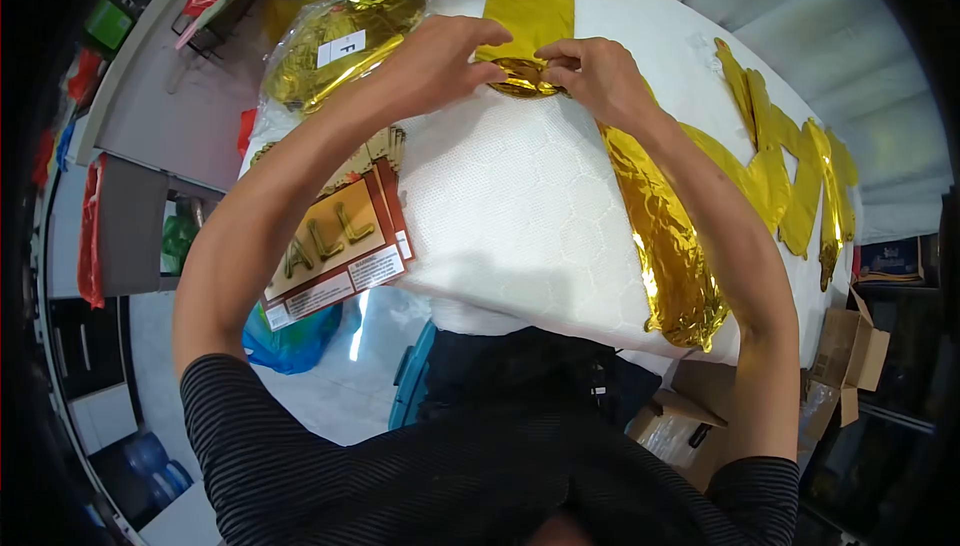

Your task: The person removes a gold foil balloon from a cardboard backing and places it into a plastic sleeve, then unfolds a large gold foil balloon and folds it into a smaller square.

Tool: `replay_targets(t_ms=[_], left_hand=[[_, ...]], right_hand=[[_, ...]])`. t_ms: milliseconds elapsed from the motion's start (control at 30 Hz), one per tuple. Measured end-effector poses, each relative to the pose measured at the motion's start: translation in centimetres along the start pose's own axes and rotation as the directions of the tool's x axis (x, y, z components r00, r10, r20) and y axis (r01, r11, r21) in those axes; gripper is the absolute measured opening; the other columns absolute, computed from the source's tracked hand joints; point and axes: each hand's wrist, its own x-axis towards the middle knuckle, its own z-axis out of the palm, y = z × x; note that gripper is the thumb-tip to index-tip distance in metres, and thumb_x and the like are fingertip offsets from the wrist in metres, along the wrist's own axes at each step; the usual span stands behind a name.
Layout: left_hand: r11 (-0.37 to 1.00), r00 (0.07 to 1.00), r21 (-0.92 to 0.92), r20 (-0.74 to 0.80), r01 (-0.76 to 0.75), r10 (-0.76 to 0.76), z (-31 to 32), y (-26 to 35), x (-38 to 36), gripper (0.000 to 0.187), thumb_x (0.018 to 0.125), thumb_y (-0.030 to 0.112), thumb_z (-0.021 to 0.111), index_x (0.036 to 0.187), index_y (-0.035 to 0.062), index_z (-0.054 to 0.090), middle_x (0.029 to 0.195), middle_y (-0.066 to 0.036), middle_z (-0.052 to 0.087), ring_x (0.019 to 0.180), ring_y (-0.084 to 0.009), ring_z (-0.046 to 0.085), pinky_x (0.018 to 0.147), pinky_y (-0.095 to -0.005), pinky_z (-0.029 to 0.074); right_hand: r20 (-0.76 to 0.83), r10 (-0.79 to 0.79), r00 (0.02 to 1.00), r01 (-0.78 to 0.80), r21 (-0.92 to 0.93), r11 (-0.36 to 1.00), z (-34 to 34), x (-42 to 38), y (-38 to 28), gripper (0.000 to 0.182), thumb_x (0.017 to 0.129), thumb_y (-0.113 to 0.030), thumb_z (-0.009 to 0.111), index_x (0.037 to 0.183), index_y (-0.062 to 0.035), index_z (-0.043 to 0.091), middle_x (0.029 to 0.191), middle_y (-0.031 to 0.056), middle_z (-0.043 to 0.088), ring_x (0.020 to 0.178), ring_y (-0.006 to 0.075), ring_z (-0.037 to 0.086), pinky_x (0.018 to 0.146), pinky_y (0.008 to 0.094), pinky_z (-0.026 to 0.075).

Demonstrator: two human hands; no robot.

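Both hands are at the lower end of a flat gold foil balloon point(530, 11) near the table's far side. My left hand point(445, 61) is on the left of its curled bottom edge, thumb and forefinger closed round the foil's rim. On the right, my right hand point(597, 74) pinches the same edge between thumb and fingers. The foil between them is folded and shiny. Beside my left forearm lies a clear bag point(345, 46) of gold foil with a white label marked F. Printed cards point(340, 236) reading "ALL" are stacked nearer the table's left edge.
The white padded table point(510, 196) stretches toward my body. More gold foil balloons point(665, 246) lie under and beyond my right forearm, with others point(790, 156) at the far right. An open cardboard box point(845, 351) stands at the right, and a blue bag point(295, 336) at the lower left.
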Motion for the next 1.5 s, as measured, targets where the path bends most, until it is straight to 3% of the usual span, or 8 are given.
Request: replay_targets(t_ms=[300,533,600,700,900,1100,1200,1500], left_hand=[[0.992,0.977,-0.012,0.176,0.126,-0.122,2.5,-2.5,3.4,0.028,0.092,0.023,0.074,0.109,0.0009,0.077,0.092,-0.017,0.077,0.081,-0.0328,0.075,0.076,-0.0412,0.057],[0.987,0.991,-0.091,0.035,0.134,-0.132,2.8,-2.1,4.0,0.032,0.092,0.032,0.074,0.104,0.0034,0.080,0.089,-0.013,0.079,0.084,-0.0263,0.076,0.077,-0.0378,0.058],[0.942,0.930,-0.099,0.220,0.321,-0.294,1.5,-1.0,4.6,0.033,0.091,0.034,0.074,0.104,0.0042,0.081,0.089,-0.014,0.079,0.083,-0.0267,0.076,0.077,-0.0380,0.058],[0.980,0.970,-0.076,0.176,0.184,-0.168,2.2,-2.6,4.8,0.030,0.096,0.029,0.072,0.107,0.0026,0.079,0.083,-0.011,0.077,0.071,-0.0182,0.071,0.069,-0.0353,0.055],[0.969,0.966,-0.058,0.120,0.239,-0.231,3.2,-3.7,5.3,0.028,0.095,0.027,0.072,0.103,0.0014,0.080,0.084,-0.012,0.077,0.072,-0.0153,0.069,0.070,-0.0340,0.055],[0.942,0.941,-0.108,0.160,0.317,-0.298,3.2,-3.9,5.7,0.031,0.088,0.031,0.076,0.102,0.0046,0.081,0.093,-0.014,0.078,0.084,-0.0254,0.075,0.079,-0.0367,0.058],[0.939,0.935,-0.125,0.203,0.320,-0.292,3.0,-3.7,5.6,0.032,0.096,0.029,0.071,0.107,0.0003,0.079,0.090,-0.010,0.077,0.079,-0.0141,0.069,0.075,-0.0329,0.055],[0.822,0.911,-0.411,0.289,0.395,-0.294,2.1,-4.7,5.1,0.045,0.093,0.040,0.076,0.111,-0.0015,0.078,0.095,-0.010,0.076,0.083,-0.0149,0.066,0.079,-0.0329,0.054]], right_hand=[[0.130,0.173,0.976,-0.198,0.214,0.957,0.3,0.8,1.6,0.022,0.087,-0.021,0.081,0.103,-0.0052,0.081,0.083,0.0086,0.077,0.075,0.0192,0.071,0.075,0.0354,0.055],[0.132,0.169,0.977,-0.196,0.238,0.951,-0.2,1.4,1.6,0.024,0.091,-0.026,0.080,0.092,-0.0019,0.076,0.079,0.0049,0.073,0.073,0.0135,0.065,0.071,0.0317,0.052],[0.144,0.168,0.975,-0.196,0.213,0.957,-0.5,1.5,1.1,0.024,0.094,-0.024,0.079,0.092,-0.0007,0.074,0.079,0.0054,0.072,0.073,0.0113,0.064,0.070,0.0302,0.051],[0.151,0.164,0.975,-0.192,0.196,0.962,-0.7,1.8,1.0,0.025,0.097,-0.025,0.075,0.095,-0.0004,0.074,0.078,0.0045,0.072,0.073,0.0109,0.063,0.070,0.0297,0.050],[-0.033,0.117,0.993,-0.093,0.404,0.910,0.5,1.0,1.7,0.031,0.100,-0.027,0.071,0.113,0.0015,0.072,0.107,0.0101,0.074,0.094,0.0160,0.070,0.082,0.0320,0.057],[-0.195,-0.258,0.946,0.221,-0.193,0.956,1.1,-0.8,0.3,0.025,0.097,-0.023,0.071,0.119,-0.0103,0.075,0.140,0.0104,0.064,0.118,0.0284,0.065,0.095,0.0412,0.056],[-0.117,-0.223,0.968,0.209,-0.127,0.970,1.2,0.1,0.5,0.020,0.095,-0.022,0.073,0.110,-0.0107,0.079,0.140,0.0100,0.065,0.115,0.0308,0.067,0.098,0.0417,0.054],[-0.062,0.099,0.993,-0.086,0.190,0.978,1.2,1.6,0.2,0.025,0.087,-0.019,0.083,0.081,0.0034,0.072,0.125,0.0069,0.075,0.059,0.0149,0.064,0.060,0.0336,0.055]])
